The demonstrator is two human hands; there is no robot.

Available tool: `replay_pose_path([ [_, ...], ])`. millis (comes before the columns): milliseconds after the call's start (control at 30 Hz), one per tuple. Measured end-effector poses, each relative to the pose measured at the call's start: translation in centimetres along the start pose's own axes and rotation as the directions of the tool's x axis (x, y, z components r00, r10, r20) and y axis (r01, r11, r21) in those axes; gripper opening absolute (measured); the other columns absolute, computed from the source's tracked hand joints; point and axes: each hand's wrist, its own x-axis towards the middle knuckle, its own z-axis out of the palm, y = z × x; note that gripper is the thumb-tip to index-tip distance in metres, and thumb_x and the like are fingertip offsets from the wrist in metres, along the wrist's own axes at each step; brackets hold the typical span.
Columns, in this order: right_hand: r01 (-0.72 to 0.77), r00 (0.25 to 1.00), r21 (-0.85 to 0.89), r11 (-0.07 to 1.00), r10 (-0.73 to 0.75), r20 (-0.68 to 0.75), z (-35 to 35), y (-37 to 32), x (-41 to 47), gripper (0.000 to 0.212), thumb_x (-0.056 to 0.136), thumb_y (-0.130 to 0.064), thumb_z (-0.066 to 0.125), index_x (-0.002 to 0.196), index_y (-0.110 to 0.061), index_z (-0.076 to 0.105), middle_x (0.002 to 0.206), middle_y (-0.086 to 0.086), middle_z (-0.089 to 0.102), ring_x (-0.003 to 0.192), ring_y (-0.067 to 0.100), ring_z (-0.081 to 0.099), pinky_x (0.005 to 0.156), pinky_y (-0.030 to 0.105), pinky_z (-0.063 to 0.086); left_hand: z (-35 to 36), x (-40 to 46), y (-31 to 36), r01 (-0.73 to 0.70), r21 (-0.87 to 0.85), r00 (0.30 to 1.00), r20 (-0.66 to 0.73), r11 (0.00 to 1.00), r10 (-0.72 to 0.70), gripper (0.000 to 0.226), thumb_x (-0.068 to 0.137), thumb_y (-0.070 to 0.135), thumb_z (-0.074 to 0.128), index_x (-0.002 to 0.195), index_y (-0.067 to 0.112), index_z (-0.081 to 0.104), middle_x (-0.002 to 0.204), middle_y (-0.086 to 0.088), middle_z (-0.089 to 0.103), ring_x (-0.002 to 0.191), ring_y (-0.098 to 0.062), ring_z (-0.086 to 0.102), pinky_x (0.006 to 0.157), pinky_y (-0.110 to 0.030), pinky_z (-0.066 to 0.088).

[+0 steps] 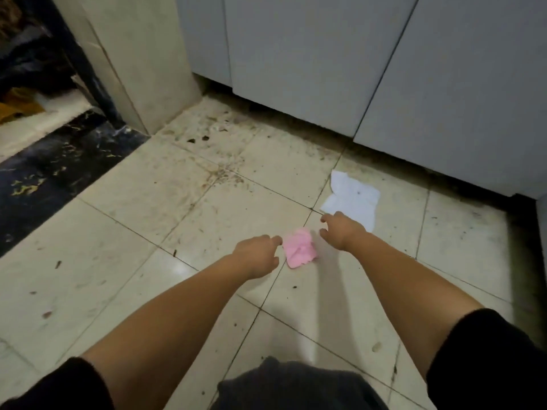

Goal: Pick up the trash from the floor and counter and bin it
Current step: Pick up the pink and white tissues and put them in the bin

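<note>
Now my left hand (257, 255) and right hand (340, 229), both empty with fingers loosely curled apart, either side of the pink wad (299, 251) on the floor (148, 217)

Wad (299, 251) between hands — paper (352, 199) behind

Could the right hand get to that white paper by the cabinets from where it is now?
Probably yes. The right hand hangs open just in front of the white paper, which lies flat on the tiled floor. Nothing sits between them; the pink paper lies nearer, off to the side.
</note>
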Motion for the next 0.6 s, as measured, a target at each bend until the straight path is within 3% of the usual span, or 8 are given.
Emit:
replay_pose_path([
  [133,-0.028,0.999,0.094,0.995,0.031,-0.034,0.3,3.8,6.0,0.051,0.098,-0.032,0.041,0.147,-0.027,0.03,0.153,0.012,0.023,0.132,0.034,0.035,0.1,0.044,0.041,1.4,6.4,1.8,-0.045,0.026,0.998,0.044,0.999,0.043,0.057,0.094,0.033,0.049,0.145,0.022,0.027,0.137,-0.013,0.044,0.12,-0.03,0.049,0.091,-0.041,0.047],
  [267,-0.095,0.994,0.171,0.981,0.101,-0.029,0.4,7.0,10.5,0.06,0.097,-0.033,0.043,0.151,-0.033,0.016,0.16,0.007,0.005,0.133,0.036,0.032,0.099,0.042,0.04,3.1,10.7,2.9,-0.062,0.041,0.994,0.091,0.997,0.058,0.077,0.09,0.038,0.057,0.151,0.032,0.009,0.158,-0.012,0.014,0.142,-0.032,0.026,0.103,-0.047,0.044],
  [367,-0.153,0.988,0.171,0.973,0.15,0.031,1.2,8.8,12.6,0.066,0.096,-0.038,0.046,0.151,-0.038,0.01,0.162,0.004,-0.004,0.135,0.037,0.03,0.098,0.043,0.041,5.0,11.6,2.7,-0.104,0.124,0.989,0.117,0.987,0.09,0.077,0.087,0.038,0.058,0.149,0.033,0.013,0.158,-0.012,0.01,0.141,-0.034,0.023,0.102,-0.048,0.045],
  [500,-0.155,0.988,0.055,0.986,0.155,0.01,2.5,9.6,13.8,0.056,0.09,-0.036,0.053,0.141,-0.032,0.029,0.149,0.01,0.023,0.128,0.037,0.03,0.093,0.042,0.043,6.8,11.3,2.1,-0.144,0.234,0.987,0.104,0.961,0.122,0.065,0.086,0.018,0.061,0.142,0.024,0.027,0.15,-0.016,0.024,0.132,-0.035,0.032,0.097,-0.046,0.047],
  [600,-0.134,0.991,0.114,0.984,0.135,0.004,3.0,9.0,13.8,0.038,0.093,-0.027,0.05,0.129,-0.021,0.043,0.134,0.015,0.038,0.114,0.035,0.043,0.084,0.039,0.044,7.1,10.7,2.4,-0.109,0.187,0.989,0.118,0.976,0.087,0.054,0.086,0.01,0.059,0.135,0.013,0.035,0.141,-0.017,0.032,0.122,-0.035,0.04,0.088,-0.043,0.049],
])
